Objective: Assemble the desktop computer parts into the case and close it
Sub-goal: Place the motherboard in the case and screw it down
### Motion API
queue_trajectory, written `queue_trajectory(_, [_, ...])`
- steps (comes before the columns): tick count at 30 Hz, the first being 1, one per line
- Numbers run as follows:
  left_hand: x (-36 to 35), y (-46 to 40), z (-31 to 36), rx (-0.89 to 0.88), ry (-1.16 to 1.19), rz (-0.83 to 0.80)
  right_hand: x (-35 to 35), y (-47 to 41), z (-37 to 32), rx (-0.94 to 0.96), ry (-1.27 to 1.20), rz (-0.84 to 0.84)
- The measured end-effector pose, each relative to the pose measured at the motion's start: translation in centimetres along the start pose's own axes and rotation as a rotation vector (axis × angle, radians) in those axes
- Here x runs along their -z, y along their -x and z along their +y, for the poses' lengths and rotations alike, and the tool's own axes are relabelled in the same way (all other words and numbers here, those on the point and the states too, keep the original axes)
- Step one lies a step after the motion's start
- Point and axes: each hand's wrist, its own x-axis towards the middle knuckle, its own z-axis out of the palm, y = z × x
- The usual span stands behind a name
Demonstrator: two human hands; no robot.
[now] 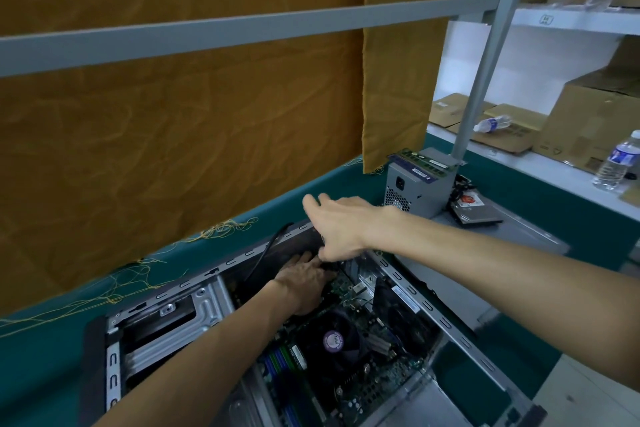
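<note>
Nearest the lens: two bare forearms reaching into an open desktop case [446, 319] lying on its side on a green-covered table [540, 198]. Seated already inside: motherboard [332, 381] with its round cooler fan [334, 340], green and blue memory slots at the near edge. Standing outside on the table beyond the case's far right corner: grey power supply [417, 185], with what look like memory sticks [420, 159] laid flat on top. Lying just beside it: a hard drive [476, 213] and a tangle of dark cable. Resting under those parts: a flat grey sheet, probably the side panel [519, 236], not yet fitted. Judged roughly early to midway: board in, power supply, drive, memory and closing all seemingly left.

Left hand [304, 282] plunged palm-down into the far end of the case, knuckles up, fingers buried among dark cables; impossible to tell whether pinching anything. Trailing up from that spot over the far rim: one black cable [268, 255]. Right hand [341, 229] poised above the same corner, wrist turned, upper fingers spread and relaxed in the air, lower fingertips dipping toward the left hand; grasp not discernible there either.

Hanging behind: mustard-coloured cloth [173, 132] across a grey shelf rail. Stacked at right: cardboard boxes and water bottles.
</note>
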Motion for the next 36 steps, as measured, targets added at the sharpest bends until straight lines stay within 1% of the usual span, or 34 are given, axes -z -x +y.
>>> queue_trajectory(1, [0.0, 0.0, 0.0, -0.001, -0.003, 0.001, 0.0, 0.1, -0.2, 0.013, -0.015, 0.005])
queue_trajectory(4, [0.0, 0.0, 0.0, -0.001, -0.002, 0.01, -0.6, 0.2, -0.5, 0.02, 0.141, 0.123])
queue_trajectory(5, [0.0, 0.0, 0.0, -0.001, -0.005, 0.012, -0.6, 0.2, -0.3, -0.001, 0.149, 0.116])
queue_trajectory(6, [-0.1, -0.1, 0.0, 0.0, -0.005, 0.01, -0.4, 0.2, 0.0, -0.026, 0.103, 0.074])
queue_trajectory(8, [-0.2, -0.1, 0.0, 0.002, 0.006, 0.016, 0.5, 0.3, 0.8, -0.062, -0.09, -0.052])
queue_trajectory(9, [-0.2, -0.2, 0.0, 0.0, 0.008, 0.02, 0.7, 0.3, 1.0, -0.054, -0.126, -0.064])
queue_trajectory(10, [-0.2, -0.2, 0.0, -0.002, 0.007, 0.022, 0.6, 0.3, 0.9, -0.04, -0.084, -0.024])
queue_trajectory(12, [-0.2, -0.2, 0.0, -0.001, -0.005, 0.026, 0.1, 0.3, 0.3, -0.02, 0.101, 0.097])
queue_trajectory(13, [-0.2, -0.2, 0.0, 0.0, -0.012, 0.023, -0.1, 0.3, 0.1, -0.022, 0.147, 0.112])
queue_trajectory(14, [-0.2, -0.2, 0.0, 0.002, -0.012, 0.015, -0.2, 0.2, 0.0, -0.029, 0.128, 0.085])
queue_trajectory(17, [-0.2, -0.2, 0.0, 0.005, -0.003, 0.004, 0.4, 0.1, 0.0, -0.025, -0.066, -0.069])
queue_trajectory(19, [-0.2, -0.2, 0.0, 0.001, -0.003, 0.009, 0.3, 0.1, -0.3, -0.006, 0.008, -0.02])
queue_trajectory(21, [-0.1, -0.2, 0.1, 0.001, -0.009, 0.013, 0.3, 0.0, -0.6, -0.028, 0.079, 0.044])
queue_trajectory(25, [-0.1, -0.2, 0.0, -0.004, -0.009, 0.017, 1.0, -0.3, -0.4, -0.052, -0.098, -0.064])
queue_trajectory(26, [-0.1, -0.2, -0.1, -0.007, -0.003, 0.016, 1.0, -0.4, -0.4, -0.045, -0.077, -0.047])
queue_trajectory(28, [-0.1, -0.3, 0.0, -0.006, 0.002, 0.022, 0.6, -0.6, -0.5, -0.058, 0.059, 0.041])
queue_trajectory(29, [0.0, -0.3, 0.0, -0.005, 0.001, 0.022, 0.5, -0.7, -0.5, -0.066, 0.1, 0.058])
queue_trajectory(30, [0.0, -0.3, 0.0, -0.007, 0.005, 0.015, 0.4, -0.8, -0.3, -0.058, 0.096, 0.041])
queue_trajectory(32, [-0.1, -0.3, 0.0, -0.006, 0.017, 0.009, 0.2, -0.7, 0.0, -0.024, -0.001, -0.031])
queue_trajectory(33, [-0.1, -0.3, 0.0, -0.007, 0.015, 0.011, 0.1, -0.7, 0.0, -0.005, -0.027, -0.038])
queue_trajectory(36, [-0.2, -0.3, 0.1, -0.004, 0.013, 0.01, -0.4, -0.5, -0.2, 0.032, 0.04, 0.083])
